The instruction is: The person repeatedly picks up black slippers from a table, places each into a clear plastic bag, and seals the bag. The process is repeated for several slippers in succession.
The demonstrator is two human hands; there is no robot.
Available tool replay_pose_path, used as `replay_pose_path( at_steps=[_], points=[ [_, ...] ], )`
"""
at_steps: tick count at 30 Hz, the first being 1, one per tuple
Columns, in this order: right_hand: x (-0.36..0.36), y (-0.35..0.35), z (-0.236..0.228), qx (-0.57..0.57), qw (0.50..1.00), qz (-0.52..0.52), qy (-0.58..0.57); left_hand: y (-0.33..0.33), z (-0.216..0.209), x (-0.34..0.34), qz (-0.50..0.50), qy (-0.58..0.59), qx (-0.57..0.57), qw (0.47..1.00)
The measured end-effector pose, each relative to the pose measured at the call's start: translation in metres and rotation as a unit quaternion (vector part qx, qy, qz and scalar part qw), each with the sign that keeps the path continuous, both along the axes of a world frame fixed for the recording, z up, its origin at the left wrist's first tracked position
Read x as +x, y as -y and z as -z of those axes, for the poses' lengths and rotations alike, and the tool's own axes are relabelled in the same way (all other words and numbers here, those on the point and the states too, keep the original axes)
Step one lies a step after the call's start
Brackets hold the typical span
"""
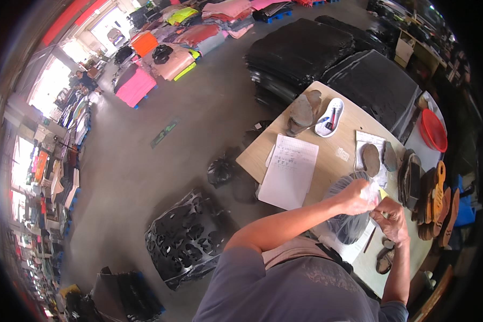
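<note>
A clear plastic bag (pixel 348 228) with dark grey contents rests at the near edge of the wooden table (pixel 335 153). What lies inside cannot be made out through the plastic. My left hand (pixel 355 197) is closed round the bag's gathered top. Close beside it on the right, my right hand (pixel 392 221) has its fingers pinched together at the bunched plastic; the exact grip is partly hidden. White papers (pixel 364 244) lie partly under the bag, with a thin brown stick (pixel 369 241) on them. A dark sandal (pixel 385 260) sits near my right forearm.
A paper pad (pixel 288 170), brown soles (pixel 305 111) and a white shoe-shaped tray (pixel 330 118) with pens occupy the table's far left. More soles (pixel 433 198) stand along the right edge by a red basin (pixel 433 131). Black sheet stacks (pixel 300 51) rise behind; a black bundle (pixel 185 236) lies left.
</note>
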State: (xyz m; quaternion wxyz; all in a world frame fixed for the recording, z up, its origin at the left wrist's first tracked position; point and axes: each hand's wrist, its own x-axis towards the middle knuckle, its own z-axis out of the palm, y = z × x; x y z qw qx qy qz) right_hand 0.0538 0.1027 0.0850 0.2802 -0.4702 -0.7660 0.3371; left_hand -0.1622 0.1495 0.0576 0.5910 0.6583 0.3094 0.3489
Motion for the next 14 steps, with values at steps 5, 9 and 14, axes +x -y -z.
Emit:
replay_pose_path(
  at_steps=[5, 9, 14],
  points=[
    [-0.004, -0.028, 0.033, -0.050, 0.996, -0.028, -0.074, 0.009, -0.007, 0.006, -0.043, -0.062, 0.199, 0.977],
    [0.001, -0.037, 0.058, -0.186, 0.969, -0.059, -0.149, 0.004, -0.003, -0.004, -0.037, -0.127, 0.312, 0.941],
    [-0.006, -0.035, 0.055, -0.321, 0.896, 0.018, -0.306, -0.018, 0.024, 0.005, -0.095, -0.209, 0.485, 0.844]
  ],
)
